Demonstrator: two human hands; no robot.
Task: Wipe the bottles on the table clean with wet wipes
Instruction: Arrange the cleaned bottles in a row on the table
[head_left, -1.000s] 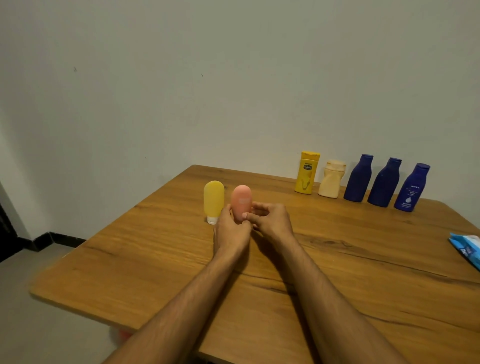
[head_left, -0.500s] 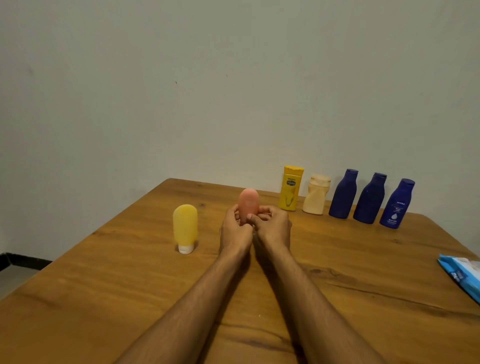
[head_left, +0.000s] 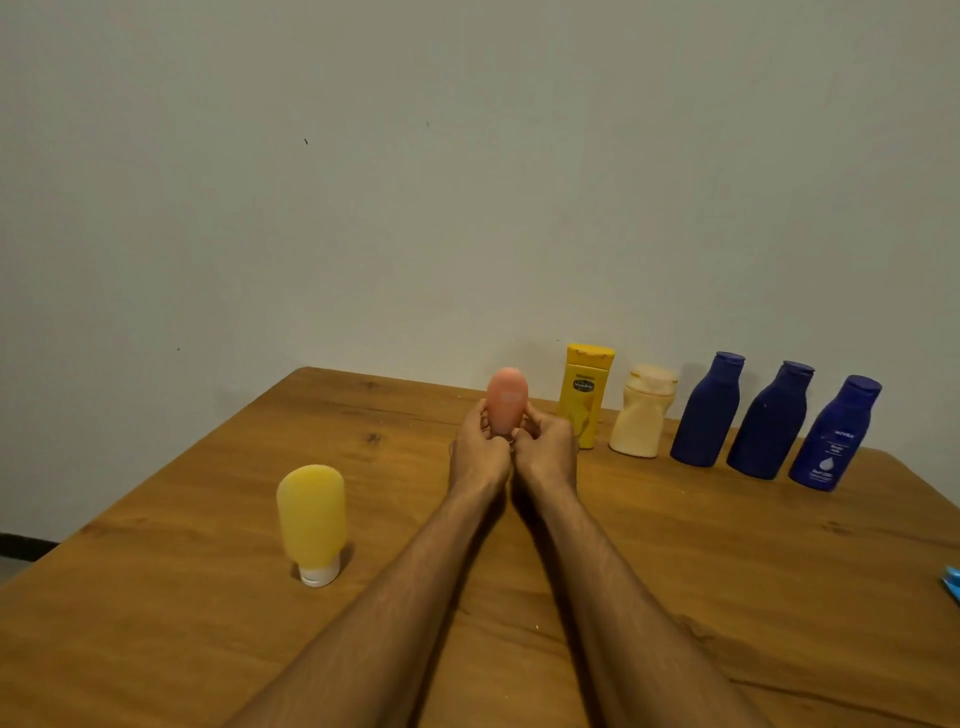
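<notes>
Pink bottle (head_left: 507, 400) gripped upright by left hand (head_left: 479, 453) and right hand (head_left: 548, 450) together, well right of the yellow tube (head_left: 311, 514).

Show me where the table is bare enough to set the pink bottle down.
Free: the table between the yellow tube and the left hand; also the wide patch right of the right hand, in front of the blue bottles, up to the wipes pack. Crowded: the back row from yellow bottle to blue bottles.

We see dim, warm, yellowish light, with soft shadows between the forearms (head_left: 415, 597) on the worktop (head_left: 156, 597). The yellow tube (head_left: 310, 519) looks motion-blurred; wide-angle distortion bends the worktop's edges.
</notes>
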